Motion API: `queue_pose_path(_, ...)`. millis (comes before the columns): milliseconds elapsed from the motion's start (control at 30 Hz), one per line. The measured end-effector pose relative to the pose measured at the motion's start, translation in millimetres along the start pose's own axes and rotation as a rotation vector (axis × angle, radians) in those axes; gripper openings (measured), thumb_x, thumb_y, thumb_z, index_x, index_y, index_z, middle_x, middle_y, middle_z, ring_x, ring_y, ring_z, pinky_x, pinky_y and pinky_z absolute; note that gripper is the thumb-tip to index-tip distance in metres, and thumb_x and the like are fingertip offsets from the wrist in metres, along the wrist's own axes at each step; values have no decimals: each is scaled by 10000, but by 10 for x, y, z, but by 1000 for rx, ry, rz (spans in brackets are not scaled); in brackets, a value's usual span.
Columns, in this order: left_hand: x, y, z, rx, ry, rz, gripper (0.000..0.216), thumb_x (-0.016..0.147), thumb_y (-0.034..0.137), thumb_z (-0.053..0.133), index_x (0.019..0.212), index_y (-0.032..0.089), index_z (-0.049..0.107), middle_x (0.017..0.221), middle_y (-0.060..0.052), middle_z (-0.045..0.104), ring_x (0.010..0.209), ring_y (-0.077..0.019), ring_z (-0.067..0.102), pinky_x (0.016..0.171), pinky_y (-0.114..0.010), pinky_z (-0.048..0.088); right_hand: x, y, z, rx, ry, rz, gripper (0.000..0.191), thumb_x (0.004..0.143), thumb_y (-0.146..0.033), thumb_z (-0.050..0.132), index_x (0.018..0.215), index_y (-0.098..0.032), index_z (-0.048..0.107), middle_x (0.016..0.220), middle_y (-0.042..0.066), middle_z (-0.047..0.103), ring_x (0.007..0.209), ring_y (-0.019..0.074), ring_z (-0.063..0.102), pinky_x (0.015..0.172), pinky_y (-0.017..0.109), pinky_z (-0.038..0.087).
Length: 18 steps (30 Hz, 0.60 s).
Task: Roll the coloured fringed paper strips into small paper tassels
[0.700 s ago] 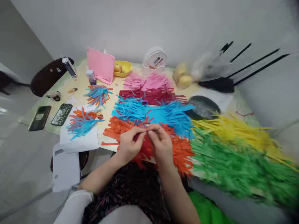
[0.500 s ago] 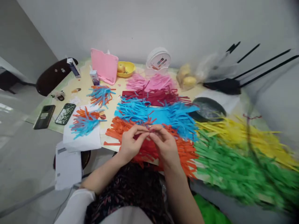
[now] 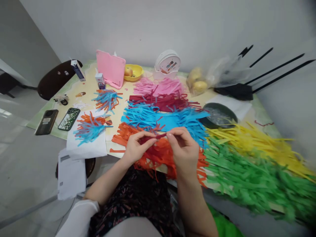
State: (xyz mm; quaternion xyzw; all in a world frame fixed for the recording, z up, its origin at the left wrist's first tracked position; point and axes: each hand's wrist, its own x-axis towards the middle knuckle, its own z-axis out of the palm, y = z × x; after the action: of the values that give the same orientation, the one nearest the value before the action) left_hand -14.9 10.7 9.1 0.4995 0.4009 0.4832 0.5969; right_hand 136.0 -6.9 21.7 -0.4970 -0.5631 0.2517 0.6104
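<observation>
A narrow dark red paper strip (image 3: 161,136) stretches between my two hands above the fringed orange paper (image 3: 125,131). My left hand (image 3: 137,146) pinches its left end between thumb and fingers. At the other end, the thumb and fingers of my right hand (image 3: 184,148) are closed on it. Just beyond my hands lies fringed blue paper (image 3: 170,121), then dark red fringed paper (image 3: 160,102) and pink fringed paper (image 3: 170,86). Part of the orange paper is hidden under my hands.
Orange-and-blue tassels (image 3: 90,128) lie at left, near two phones (image 3: 68,119). A pink tablet case (image 3: 111,69), yellow bowl (image 3: 137,72) and white round container (image 3: 169,62) stand behind. Green fringed paper (image 3: 242,177), yellow fringed paper (image 3: 266,148) and a dark bowl (image 3: 218,115) are at right.
My hands have drawn apart, the right one moving rightward. More of the dark red strip now shows between them.
</observation>
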Motion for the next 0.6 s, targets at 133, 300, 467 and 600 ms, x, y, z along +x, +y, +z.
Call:
queue_pose_path(133, -24, -33, -29, 85, 45, 15, 197, 805, 345, 706, 851, 156, 730, 764, -36, 740, 690, -145, 672, 675, -241, 524, -8, -38, 108, 6, 137, -61, 87, 888, -183, 621, 804, -199, 631, 804, -5, 569, 771, 140, 555, 711, 278, 451)
queue_pose_path(300, -60, -55, -555, 323, 137, 84, 205, 860, 345, 615, 877, 176, 729, 849, -52, 739, 774, -173, 663, 731, -278, 523, -91, -60, 141, -54, 24, -81, 38, 891, -213, 632, 892, -214, 669, 871, 15, 616, 842, 162, 588, 761, 306, 480)
queue_pose_path(467, -293, 254, -1772, 1061, 916, 420, 237, 912, 226, 464, 933, 183, 696, 1017, -107, 675, 1028, -248, 585, 965, -406, 438, -133, 123, 30, -2, 55, 100, 144, 891, -301, 634, 999, -218, 679, 919, 31, 655, 803, 164, 613, 755, 318, 509)
queue_pose_path(600, -308, 251, -2067, 1415, 902, 378, 234, 906, 183, 459, 972, 181, 684, 1018, -111, 687, 1030, -274, 562, 984, -449, 389, -111, 223, 113, 38, -4, 107, 158, 890, -313, 634, 1007, -214, 671, 938, 38, 661, 808, 162, 615, 770, 323, 520)
